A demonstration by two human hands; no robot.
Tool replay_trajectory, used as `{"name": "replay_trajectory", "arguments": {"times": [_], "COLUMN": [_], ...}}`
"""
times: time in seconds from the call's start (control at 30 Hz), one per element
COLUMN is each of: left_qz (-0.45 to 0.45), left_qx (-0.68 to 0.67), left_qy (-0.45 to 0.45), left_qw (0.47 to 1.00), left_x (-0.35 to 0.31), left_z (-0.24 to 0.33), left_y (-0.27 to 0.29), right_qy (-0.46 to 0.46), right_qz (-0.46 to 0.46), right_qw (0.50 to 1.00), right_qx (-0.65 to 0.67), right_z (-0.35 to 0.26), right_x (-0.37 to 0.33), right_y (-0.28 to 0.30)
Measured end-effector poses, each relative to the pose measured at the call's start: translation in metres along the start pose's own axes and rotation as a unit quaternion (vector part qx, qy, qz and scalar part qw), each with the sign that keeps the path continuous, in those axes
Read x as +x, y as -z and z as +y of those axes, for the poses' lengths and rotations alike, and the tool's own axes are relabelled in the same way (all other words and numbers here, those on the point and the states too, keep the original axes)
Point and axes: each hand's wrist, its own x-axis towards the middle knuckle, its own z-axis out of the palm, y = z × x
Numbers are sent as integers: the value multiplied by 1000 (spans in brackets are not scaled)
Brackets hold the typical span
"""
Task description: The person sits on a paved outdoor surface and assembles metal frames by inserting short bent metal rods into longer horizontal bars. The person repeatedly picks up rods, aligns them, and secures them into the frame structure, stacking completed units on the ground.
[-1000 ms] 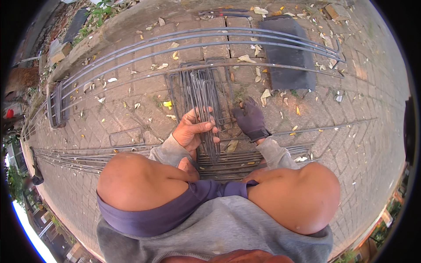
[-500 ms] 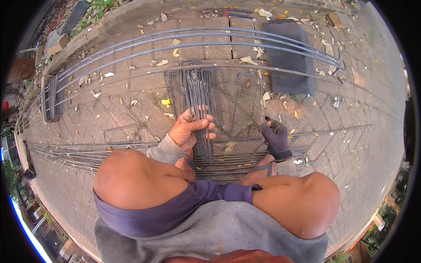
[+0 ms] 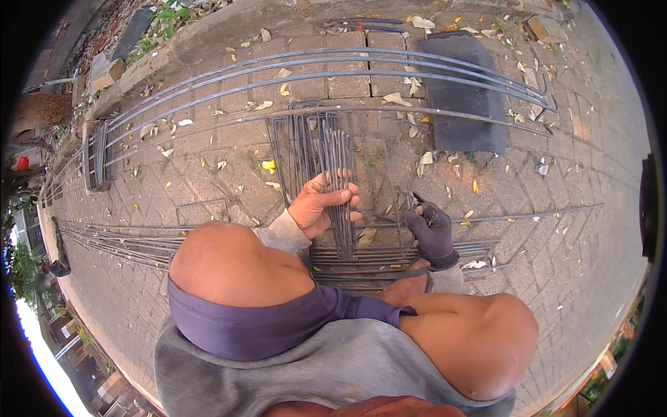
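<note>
My left hand (image 3: 321, 207) is bare and closed around an upright bundle of bent steel rod stirrups (image 3: 340, 156), thumb across the front. Behind the bundle, more rectangular stirrups (image 3: 300, 132) lie on the paving. In a dark glove with fingertips exposed, my right hand (image 3: 431, 228) is closed in a pinch at the side of a single thin stirrup (image 3: 398, 184), right of the bundle. The glove partly hides where the fingers meet the rod.
Long steel bars (image 3: 292, 62) cross the brick paving ahead, over a dark flat sheet (image 3: 465, 104). Further bars (image 3: 125, 244) run beneath and beside my feet. A stack of stirrups (image 3: 99, 163) stands at the left. Dry leaves (image 3: 396, 99) are scattered about; a curb (image 3: 201, 43) borders the far side.
Within the picture, the bundle and my left hand sit slightly further right as the view shifts. My right hand has moved slightly left and down, and the thin stirrup now stands tilted beside it.
</note>
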Motion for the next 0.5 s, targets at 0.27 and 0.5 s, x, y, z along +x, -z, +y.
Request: {"name": "replay_trajectory", "arguments": {"times": [0.27, 0.5], "left_qz": [29, 26], "left_qx": [-13, -7], "left_qy": [-3, 0], "left_qw": [999, 1000], "left_x": [6, 3], "left_z": [-3, -5], "left_y": [8, 10], "right_qy": [115, -126], "right_qz": [52, -12], "right_qw": [990, 990], "right_qx": [-69, 64], "right_z": [3, 25], "right_x": [-3, -5], "right_y": [0, -31]}}
